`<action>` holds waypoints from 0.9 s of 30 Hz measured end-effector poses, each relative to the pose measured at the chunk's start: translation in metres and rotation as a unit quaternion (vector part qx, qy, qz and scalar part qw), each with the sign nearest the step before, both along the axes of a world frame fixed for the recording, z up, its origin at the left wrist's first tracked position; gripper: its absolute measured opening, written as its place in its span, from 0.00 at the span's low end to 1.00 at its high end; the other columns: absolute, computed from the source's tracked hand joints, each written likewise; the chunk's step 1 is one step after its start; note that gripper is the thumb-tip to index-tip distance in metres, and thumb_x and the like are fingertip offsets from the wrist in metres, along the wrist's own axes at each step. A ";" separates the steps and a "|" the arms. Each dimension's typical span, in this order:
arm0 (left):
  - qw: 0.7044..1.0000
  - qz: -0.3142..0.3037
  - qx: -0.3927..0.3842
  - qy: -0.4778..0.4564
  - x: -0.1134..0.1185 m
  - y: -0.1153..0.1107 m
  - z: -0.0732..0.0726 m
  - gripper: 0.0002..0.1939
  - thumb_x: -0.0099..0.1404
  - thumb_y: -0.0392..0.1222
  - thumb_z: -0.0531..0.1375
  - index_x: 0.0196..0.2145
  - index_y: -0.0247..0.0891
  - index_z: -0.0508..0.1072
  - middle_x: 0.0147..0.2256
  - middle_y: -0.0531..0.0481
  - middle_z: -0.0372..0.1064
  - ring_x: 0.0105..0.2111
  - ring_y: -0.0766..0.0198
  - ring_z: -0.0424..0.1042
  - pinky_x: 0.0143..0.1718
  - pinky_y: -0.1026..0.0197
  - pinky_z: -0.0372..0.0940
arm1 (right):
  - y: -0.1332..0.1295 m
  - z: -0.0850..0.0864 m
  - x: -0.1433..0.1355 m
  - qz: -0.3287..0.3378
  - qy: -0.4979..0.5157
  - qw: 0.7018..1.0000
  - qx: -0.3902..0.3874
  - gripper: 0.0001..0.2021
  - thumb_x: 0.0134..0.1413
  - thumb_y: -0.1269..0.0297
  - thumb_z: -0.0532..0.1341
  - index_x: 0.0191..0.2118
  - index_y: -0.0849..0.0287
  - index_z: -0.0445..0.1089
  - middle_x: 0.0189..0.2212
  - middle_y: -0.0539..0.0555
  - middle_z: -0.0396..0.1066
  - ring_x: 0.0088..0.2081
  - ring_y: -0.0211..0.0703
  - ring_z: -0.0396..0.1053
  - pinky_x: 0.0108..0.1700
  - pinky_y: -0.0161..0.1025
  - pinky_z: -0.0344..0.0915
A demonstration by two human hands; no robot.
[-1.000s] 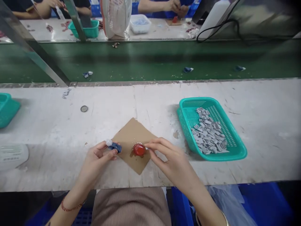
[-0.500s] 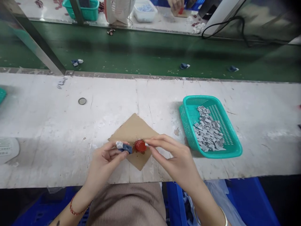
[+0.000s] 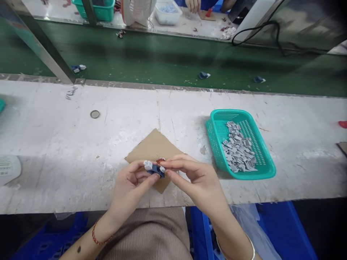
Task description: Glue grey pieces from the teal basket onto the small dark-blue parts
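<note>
A small dark blue part with a white end (image 3: 155, 170) is pinched between the thumb and fingers of my left hand (image 3: 130, 182). My right hand (image 3: 199, 178) pinches a small pale piece (image 3: 162, 168) against the right end of the blue part. Both hands are over a brown cardboard square (image 3: 153, 144), which lies on the white bench. Only the rim of a red round thing (image 3: 161, 160) shows behind the fingers. To the right stands a green basket (image 3: 212, 144) with many small grey pieces (image 3: 240, 150) inside.
A bottle cap (image 3: 94, 114) lies on the bench to the left. Beyond the bench, a green belt (image 3: 162, 61) bears several small blue-and-white parts. Across it, another person's hand (image 3: 193, 5) is near a red thing. A metal post (image 3: 48, 47) rises at the left.
My right hand has moved left, bringing the pale piece from the red round thing to the blue part. My left hand has shifted slightly right. The parts on the belt have moved left.
</note>
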State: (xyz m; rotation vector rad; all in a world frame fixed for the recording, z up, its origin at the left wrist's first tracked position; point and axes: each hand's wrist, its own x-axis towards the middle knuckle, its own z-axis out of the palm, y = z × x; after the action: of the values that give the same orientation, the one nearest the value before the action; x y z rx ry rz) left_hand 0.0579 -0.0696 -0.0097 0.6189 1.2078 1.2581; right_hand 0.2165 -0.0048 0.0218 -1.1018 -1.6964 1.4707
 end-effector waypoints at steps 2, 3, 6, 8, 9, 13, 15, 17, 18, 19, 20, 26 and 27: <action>1.000 0.005 -0.001 0.002 0.001 0.000 0.000 0.09 0.61 0.38 0.66 0.41 0.40 0.78 0.40 0.49 0.81 0.40 0.60 0.80 0.43 0.64 0.73 | -0.001 0.001 -0.002 -0.001 -0.010 1.000 0.013 0.11 0.55 0.73 0.65 0.39 0.48 0.80 0.38 0.50 0.78 0.42 0.41 0.75 0.43 0.37 0.72; 1.000 0.007 -0.001 0.004 0.001 0.000 0.000 0.09 0.61 0.38 0.66 0.41 0.40 0.78 0.40 0.49 0.81 0.40 0.60 0.80 0.43 0.64 0.73 | -0.001 0.002 -0.002 0.000 -0.015 1.000 0.020 0.12 0.55 0.73 0.65 0.39 0.48 0.80 0.38 0.50 0.78 0.42 0.40 0.75 0.43 0.37 0.72; 1.000 0.008 -0.001 0.011 0.002 0.000 0.001 0.08 0.61 0.38 0.66 0.40 0.40 0.78 0.41 0.49 0.80 0.40 0.60 0.80 0.44 0.63 0.74 | -0.002 0.002 -0.004 0.007 -0.029 0.999 0.044 0.12 0.56 0.74 0.64 0.40 0.48 0.80 0.39 0.50 0.78 0.42 0.40 0.75 0.43 0.36 0.72; 1.000 0.010 -0.001 0.020 0.002 -0.001 0.000 0.08 0.61 0.38 0.66 0.40 0.40 0.78 0.41 0.48 0.80 0.39 0.60 0.80 0.43 0.63 0.74 | -0.003 0.002 -0.004 0.012 -0.039 0.998 0.057 0.12 0.56 0.74 0.64 0.41 0.49 0.80 0.39 0.51 0.78 0.43 0.41 0.75 0.43 0.37 0.73; 1.000 0.011 -0.001 0.024 0.002 -0.001 0.000 0.08 0.61 0.38 0.66 0.40 0.40 0.78 0.41 0.48 0.80 0.39 0.60 0.80 0.42 0.63 0.74 | -0.004 0.002 -0.004 0.014 -0.045 0.997 0.062 0.12 0.56 0.74 0.64 0.41 0.50 0.80 0.40 0.51 0.78 0.43 0.41 0.75 0.44 0.37 0.73; 0.999 0.021 0.002 0.044 0.002 -0.001 -0.002 0.09 0.60 0.39 0.66 0.40 0.40 0.78 0.42 0.47 0.80 0.40 0.57 0.80 0.42 0.60 0.76 | -0.004 0.003 -0.004 0.027 -0.061 0.995 0.071 0.12 0.58 0.73 0.62 0.42 0.50 0.79 0.41 0.52 0.77 0.44 0.43 0.75 0.45 0.39 0.74; 0.998 0.025 0.006 0.053 0.002 -0.002 -0.003 0.09 0.60 0.39 0.67 0.40 0.40 0.79 0.42 0.47 0.80 0.40 0.57 0.80 0.42 0.59 0.76 | -0.002 0.004 -0.003 0.038 -0.058 0.996 0.063 0.11 0.59 0.72 0.62 0.41 0.49 0.80 0.39 0.52 0.77 0.43 0.42 0.75 0.44 0.39 0.74; 0.998 0.022 0.009 0.055 0.002 -0.003 -0.004 0.09 0.60 0.38 0.67 0.40 0.41 0.80 0.41 0.49 0.81 0.40 0.58 0.80 0.42 0.60 0.76 | 0.002 0.003 -0.003 0.047 -0.048 0.997 0.040 0.10 0.58 0.72 0.64 0.40 0.50 0.80 0.38 0.51 0.77 0.43 0.42 0.75 0.44 0.39 0.73; 0.998 0.019 0.009 0.051 0.002 -0.003 -0.004 0.09 0.60 0.38 0.67 0.40 0.42 0.80 0.41 0.49 0.81 0.40 0.58 0.80 0.43 0.61 0.76 | 0.004 0.002 -0.002 0.050 -0.044 0.998 0.020 0.09 0.57 0.72 0.64 0.39 0.51 0.80 0.37 0.51 0.77 0.43 0.42 0.75 0.45 0.39 0.73; 0.999 0.015 0.010 0.044 0.002 -0.003 -0.004 0.09 0.60 0.37 0.67 0.40 0.42 0.80 0.40 0.49 0.81 0.40 0.58 0.80 0.44 0.61 0.75 | 0.006 0.001 -0.001 0.051 -0.036 0.998 -0.003 0.09 0.55 0.72 0.66 0.38 0.51 0.81 0.36 0.51 0.76 0.42 0.42 0.74 0.45 0.39 0.72; 0.999 0.012 0.010 0.036 0.002 -0.004 -0.004 0.09 0.60 0.37 0.67 0.40 0.42 0.80 0.41 0.49 0.81 0.41 0.58 0.80 0.45 0.61 0.75 | 0.008 -0.001 0.000 0.050 -0.021 0.998 -0.033 0.08 0.54 0.72 0.67 0.36 0.52 0.81 0.36 0.51 0.76 0.41 0.41 0.74 0.44 0.39 0.72; 0.998 -0.019 0.051 0.018 0.006 -0.005 -0.003 0.17 0.62 0.38 0.66 0.50 0.46 0.77 0.50 0.47 0.77 0.47 0.58 0.77 0.48 0.60 0.73 | 0.006 -0.013 0.003 0.025 0.114 0.974 -0.195 0.05 0.48 0.68 0.71 0.33 0.52 0.81 0.34 0.49 0.76 0.39 0.39 0.75 0.43 0.37 0.73; 0.998 -0.020 0.055 0.017 0.007 -0.005 -0.003 0.19 0.61 0.37 0.67 0.50 0.46 0.77 0.50 0.47 0.76 0.45 0.58 0.78 0.46 0.61 0.73 | 0.004 -0.014 0.002 0.017 0.113 0.974 -0.193 0.05 0.49 0.68 0.70 0.34 0.52 0.81 0.35 0.50 0.76 0.40 0.40 0.75 0.45 0.38 0.73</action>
State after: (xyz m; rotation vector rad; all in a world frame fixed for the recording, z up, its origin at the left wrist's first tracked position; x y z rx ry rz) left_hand 0.0652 -0.0743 -0.0123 0.7440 1.1549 1.2906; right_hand 0.2188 -0.0007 0.0078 -1.0511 -1.3099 1.9245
